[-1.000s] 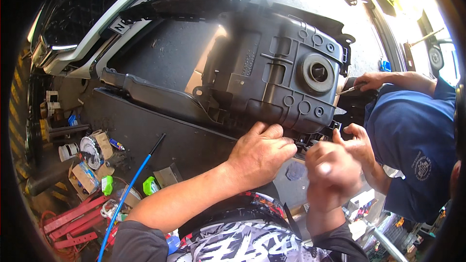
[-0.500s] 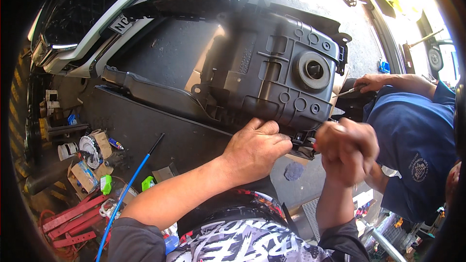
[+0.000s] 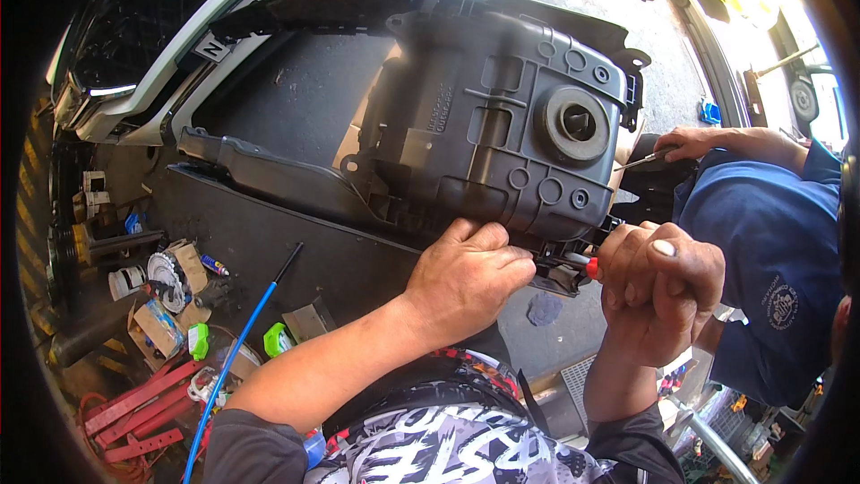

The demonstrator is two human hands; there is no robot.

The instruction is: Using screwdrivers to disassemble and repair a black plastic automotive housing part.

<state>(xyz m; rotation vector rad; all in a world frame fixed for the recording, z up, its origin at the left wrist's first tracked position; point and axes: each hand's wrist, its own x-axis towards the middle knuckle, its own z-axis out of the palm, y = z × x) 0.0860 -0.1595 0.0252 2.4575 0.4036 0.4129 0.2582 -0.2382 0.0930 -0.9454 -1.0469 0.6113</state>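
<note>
A large black plastic housing [image 3: 488,157] with a round collar and two long side arms lies in front of me. My left hand [image 3: 470,280] is closed on its near edge, the fingertips hidden behind the rim. My right hand [image 3: 661,282] is wrapped round a screwdriver [image 3: 589,266]; only its red collar and a short pale shaft show. The shaft points left, at the brackets by the housing's near right corner. Where its tip meets the part is too small to tell.
At right, a co-worker in a dark blue shirt [image 3: 752,251] holds a thin tool [image 3: 645,159] against the housing's right end. A car's front bumper [image 3: 143,112] stands at upper left. A blue rod [image 3: 235,350], red metal bars [image 3: 148,408] and cardboard boxes [image 3: 154,327] lie lower left.
My right hand has moved slightly right and down, and the screwdriver's red collar and shaft now show more plainly. The housing has shifted slightly left. My left hand keeps its grip.
</note>
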